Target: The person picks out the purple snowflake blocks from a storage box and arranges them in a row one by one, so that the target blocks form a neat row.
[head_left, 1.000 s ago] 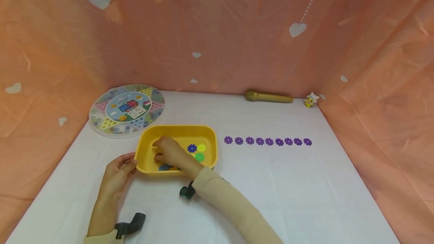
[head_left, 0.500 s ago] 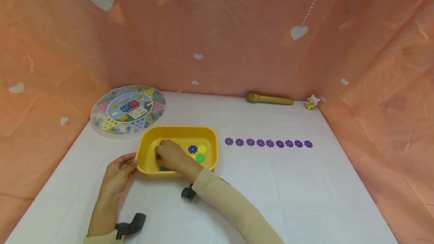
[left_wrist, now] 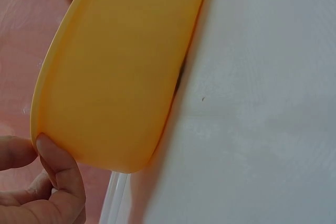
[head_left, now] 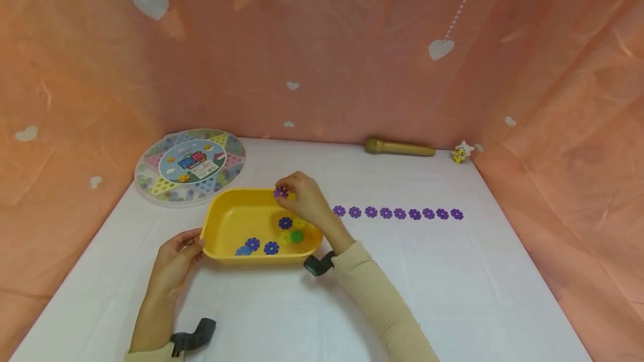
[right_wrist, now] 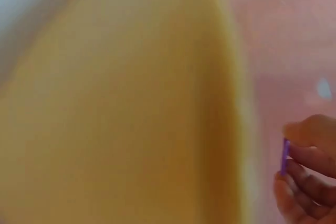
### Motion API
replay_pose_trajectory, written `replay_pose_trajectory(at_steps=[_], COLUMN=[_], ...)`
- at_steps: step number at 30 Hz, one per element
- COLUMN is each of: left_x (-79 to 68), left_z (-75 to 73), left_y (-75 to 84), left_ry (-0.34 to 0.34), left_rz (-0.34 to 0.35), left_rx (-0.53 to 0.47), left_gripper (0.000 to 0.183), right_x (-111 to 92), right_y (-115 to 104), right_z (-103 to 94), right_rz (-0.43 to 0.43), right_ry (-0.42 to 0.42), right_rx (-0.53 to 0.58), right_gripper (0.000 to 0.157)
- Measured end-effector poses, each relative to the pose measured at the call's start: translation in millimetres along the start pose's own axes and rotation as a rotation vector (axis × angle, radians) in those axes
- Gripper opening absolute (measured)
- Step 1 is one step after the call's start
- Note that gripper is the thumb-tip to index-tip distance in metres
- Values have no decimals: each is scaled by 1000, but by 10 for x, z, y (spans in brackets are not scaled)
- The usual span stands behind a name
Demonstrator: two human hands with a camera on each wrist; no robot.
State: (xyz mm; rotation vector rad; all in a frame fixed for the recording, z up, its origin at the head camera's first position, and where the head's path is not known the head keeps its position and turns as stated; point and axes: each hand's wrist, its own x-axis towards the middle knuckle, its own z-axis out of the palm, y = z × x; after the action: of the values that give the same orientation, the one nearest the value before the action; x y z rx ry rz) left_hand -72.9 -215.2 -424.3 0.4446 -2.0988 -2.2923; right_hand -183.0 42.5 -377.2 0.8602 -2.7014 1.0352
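My right hand [head_left: 307, 199] pinches a purple snowflake disc [head_left: 280, 192] over the far rim of a yellow basin [head_left: 228, 222]. In the right wrist view the purple disc [right_wrist: 284, 157] shows edge-on between thumb and fingers. My left hand [head_left: 173, 261] grips the basin's left rim; the left wrist view shows the thumb [left_wrist: 60, 163] against the basin wall [left_wrist: 121, 77]. Inside the basin lie several blue discs [head_left: 271, 248], along with yellow ones [head_left: 284, 237] and a green one [head_left: 297, 236]. To its right, a row of several purple discs [head_left: 386, 213] lies flat on the table.
A round marble board-game box [head_left: 191, 166] lies behind the basin at the left. At the back right are a gold toy microphone [head_left: 399, 146] and a small figurine [head_left: 461, 152]. White cloth covers the table [head_left: 453, 284], with pink heart-patterned curtains [head_left: 327, 43] around it.
The right hand has come up from the basin floor, moving right and back with a purple disc pinched in it. Blue discs it had covered now show. My left hand stays at the rim.
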Motion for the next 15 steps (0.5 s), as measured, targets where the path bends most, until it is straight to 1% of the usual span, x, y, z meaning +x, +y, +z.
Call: replay_pose_trajectory(at_steps=[2,5,7,9,11,15], left_x=[-4,0,8,9,9,6], left_z=[-3,-2,-1,2,3,0], left_y=[7,16,16,18,14,-2], left_ry=[5,12,13,16,17,9], left_rz=[-7,-13,-14,-20,-17,-5], left_rx=[21,32,41,39,39,15], left_gripper=[30,35,36,36,34,31], right_x=[-74,-207,-321,-462,-630,-1032], right_y=[157,430,637,858,1089,1507], right_z=[-165,-410,-576,-745,-919,-1275], right_rz=[8,25,49,94,150,325], right_ry=[111,275,363,425,466,509], right_rx=[25,15,4,-11,-29,-89], right_gripper=[28,28,29,29,29,29])
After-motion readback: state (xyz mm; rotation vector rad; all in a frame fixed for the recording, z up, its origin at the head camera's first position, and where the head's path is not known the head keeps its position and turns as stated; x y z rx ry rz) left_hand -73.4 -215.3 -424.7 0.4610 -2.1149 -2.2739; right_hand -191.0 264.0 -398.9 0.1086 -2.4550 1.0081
